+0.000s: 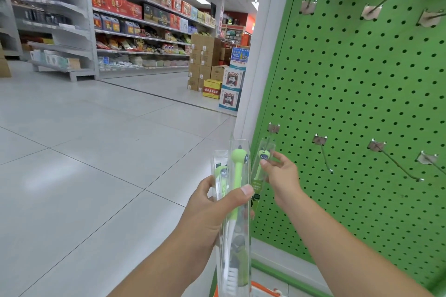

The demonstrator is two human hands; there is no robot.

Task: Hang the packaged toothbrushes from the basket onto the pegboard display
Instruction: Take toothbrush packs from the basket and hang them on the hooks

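Fingers (281,157) of my right hand (282,176) pinched the top of one packaged toothbrush (261,164), thumb on the near face and the other tips behind it, holding its upper end against the lowest left hook (273,129) of the green pegboard (362,94); whether the hang hole had caught the hook I could not tell, for the clear pack blurred into the board there. My left hand (212,210) was curled round two more clear packs, the thumb pressed across the front of the taller pack (237,200), with the shorter pack (220,173) tucked behind it toward my fingers. Both held green brushes with a cartoon head at the top; the bristles of the tall one showed white near the bottom edge of the view, where the pack was cut off. To the right of the hook I worked at, three more lower hooks (395,163) stuck out bare, well apart from one another, with open board between them and the upper row of hooks (371,11). That upper row was partly cropped at the top, where something pale blue hung, too cut off to name. A white upright post (255,75) edged the board on its left, just beside my right hand. An orange basket rim (266,289) peeped in at the very bottom, mostly hidden under my arms. Leftward lay wide tiled floor (84,152), then stocked shelves (135,21) and stacked cartons (205,60) far off.
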